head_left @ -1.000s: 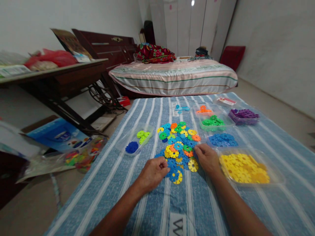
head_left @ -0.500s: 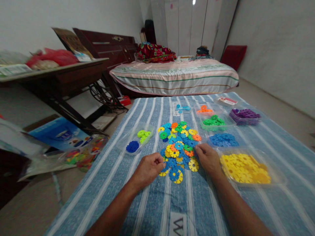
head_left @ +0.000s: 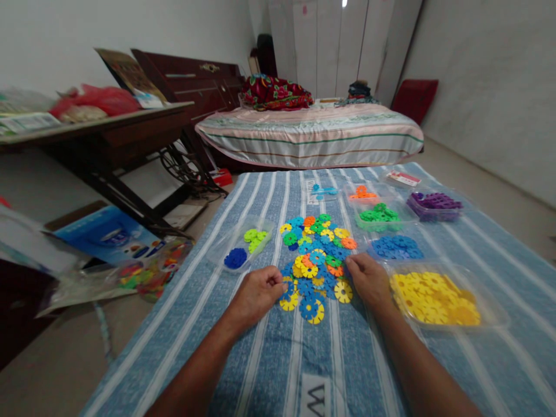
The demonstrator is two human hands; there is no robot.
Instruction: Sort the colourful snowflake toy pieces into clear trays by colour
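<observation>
A mixed pile of flower-shaped plastic discs in blue, yellow, green and orange lies on the striped cloth. My left hand is at the pile's near left edge, thumb and fingers pinched together; what they hold, if anything, is hidden. On the right side of the pile rests my right hand, its fingers curled closed beside the orange and blue discs, their contents out of sight. Left of the pile, a clear tray holds dark blue discs and lime green discs.
Along the right stand clear trays of yellow discs, blue discs, green discs, purple discs and orange discs. Light blue discs lie at the back. Beyond is a bed; a treadle table stands left.
My left hand has drawn back slightly to the left, uncovering more of a yellow disc at the pile's edge. My right hand keeps its place by the pile.
</observation>
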